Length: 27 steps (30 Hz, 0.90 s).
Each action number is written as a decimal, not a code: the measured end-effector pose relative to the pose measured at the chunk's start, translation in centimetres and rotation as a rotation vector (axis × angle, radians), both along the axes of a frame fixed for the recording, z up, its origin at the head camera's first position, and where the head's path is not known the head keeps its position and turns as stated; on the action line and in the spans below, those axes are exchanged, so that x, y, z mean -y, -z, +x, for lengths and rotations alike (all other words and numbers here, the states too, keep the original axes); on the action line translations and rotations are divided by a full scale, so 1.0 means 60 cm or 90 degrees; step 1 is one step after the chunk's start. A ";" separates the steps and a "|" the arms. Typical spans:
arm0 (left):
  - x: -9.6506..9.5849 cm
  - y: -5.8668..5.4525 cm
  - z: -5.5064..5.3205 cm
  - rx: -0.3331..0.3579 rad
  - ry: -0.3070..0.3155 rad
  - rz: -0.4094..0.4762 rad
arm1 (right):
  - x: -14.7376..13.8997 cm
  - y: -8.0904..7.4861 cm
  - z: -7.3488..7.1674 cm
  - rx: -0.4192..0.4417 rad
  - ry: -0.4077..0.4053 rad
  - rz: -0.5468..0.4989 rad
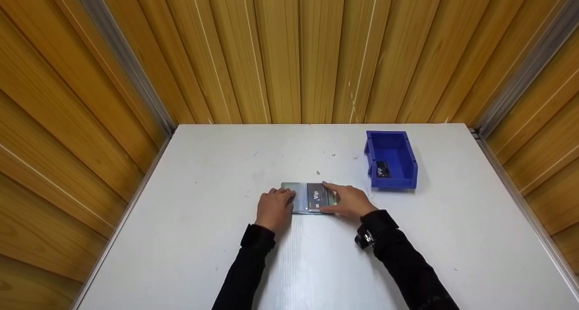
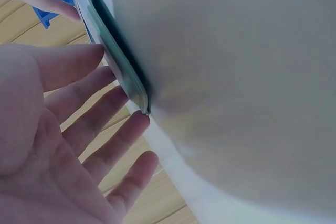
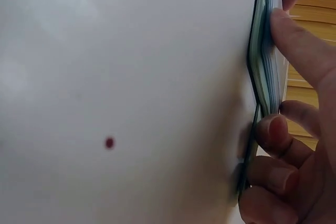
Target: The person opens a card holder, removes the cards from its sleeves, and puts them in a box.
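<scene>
An opened card holder [image 1: 299,199] with clear sleeves lies on the white table in the head view. A dark card marked "Vip" [image 1: 316,194] sits on its right half. My left hand [image 1: 274,207] is at the holder's left side; in the left wrist view its extended, spread fingers [image 2: 97,119] touch the edge. From the right, my right hand [image 1: 354,201] grips the holder. Its thumb [image 3: 299,38] lies against the sleeves in the right wrist view, while the other fingers curl at the outer edge. The layered sleeves [image 3: 269,72] stand slightly fanned there.
A blue plastic bin [image 1: 394,183] stands at the back right, beyond my right hand. Inside it lies another dark "Vip" card [image 1: 382,169]. Wood-patterned panels [image 1: 280,52] rise behind the white table [image 1: 190,237] and along both sides.
</scene>
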State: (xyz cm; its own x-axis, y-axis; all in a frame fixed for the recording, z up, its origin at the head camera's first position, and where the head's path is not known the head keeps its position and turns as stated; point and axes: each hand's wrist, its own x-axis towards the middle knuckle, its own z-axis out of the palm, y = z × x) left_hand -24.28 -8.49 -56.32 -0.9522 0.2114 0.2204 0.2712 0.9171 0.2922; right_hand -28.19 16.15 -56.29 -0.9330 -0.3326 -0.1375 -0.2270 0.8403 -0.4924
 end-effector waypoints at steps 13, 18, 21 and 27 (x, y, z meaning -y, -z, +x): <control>-0.013 -0.012 -0.009 0.011 0.026 -0.053 | -0.017 0.000 -0.008 0.030 -0.015 -0.056; -0.036 -0.009 -0.017 0.021 0.023 0.048 | -0.017 0.002 -0.008 0.036 -0.022 -0.069; -0.051 -0.009 -0.024 0.072 0.016 0.163 | -0.015 0.003 -0.008 0.037 -0.017 -0.072; -0.068 -0.013 -0.040 0.148 -0.055 0.263 | -0.011 0.006 -0.007 0.023 -0.021 -0.072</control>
State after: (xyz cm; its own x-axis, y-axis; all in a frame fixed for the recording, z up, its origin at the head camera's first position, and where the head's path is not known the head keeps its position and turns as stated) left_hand -26.69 -4.39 -55.57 -0.9965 0.0682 0.0489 0.0832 0.7284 0.6801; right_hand -28.62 16.80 -56.68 -0.9165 -0.3781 -0.1310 -0.2334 0.7710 -0.5925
